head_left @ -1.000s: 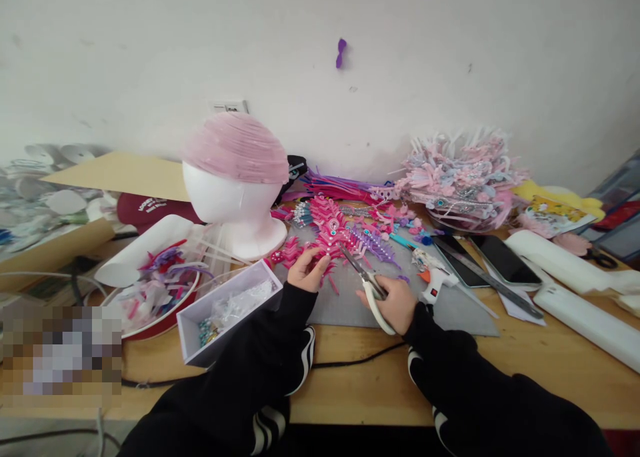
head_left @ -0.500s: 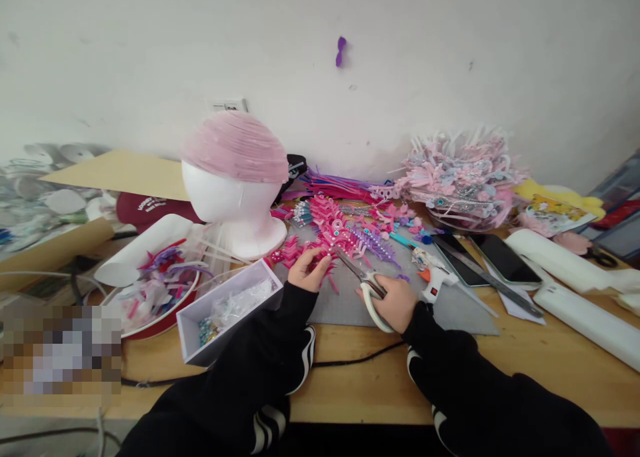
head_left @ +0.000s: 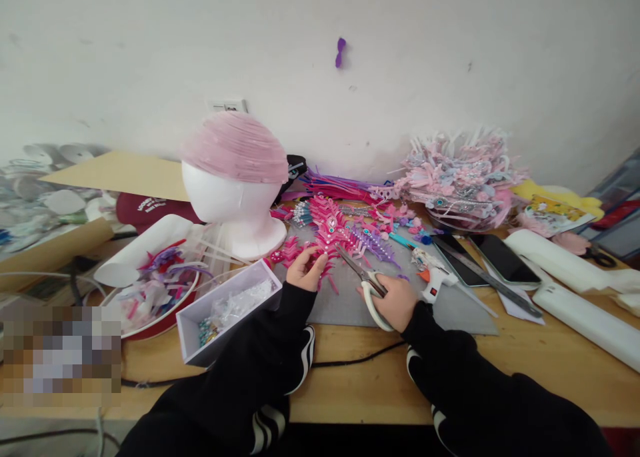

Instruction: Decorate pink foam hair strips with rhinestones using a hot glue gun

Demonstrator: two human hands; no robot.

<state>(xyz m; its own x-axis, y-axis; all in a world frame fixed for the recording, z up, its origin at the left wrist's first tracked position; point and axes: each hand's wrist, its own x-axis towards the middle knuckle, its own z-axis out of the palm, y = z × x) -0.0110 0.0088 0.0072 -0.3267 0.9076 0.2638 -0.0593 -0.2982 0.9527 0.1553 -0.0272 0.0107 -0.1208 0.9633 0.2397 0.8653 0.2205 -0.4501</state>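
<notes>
I see my right hand [head_left: 397, 300] gripping the scissors [head_left: 367, 285]; their long axis points up-left at the pink ornament [head_left: 327, 240], which my left hand [head_left: 306, 270] pinches, right of the mannequin head [head_left: 235, 180].

hot-pink ornament [head_left: 327, 234], white-handled scissors [head_left: 367, 285], perhaps grey mat [head_left: 450, 314]

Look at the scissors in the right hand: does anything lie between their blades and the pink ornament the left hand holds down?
Nothing visible: the scissors in the right hand already reach the pink ornament under the left hand.
</notes>
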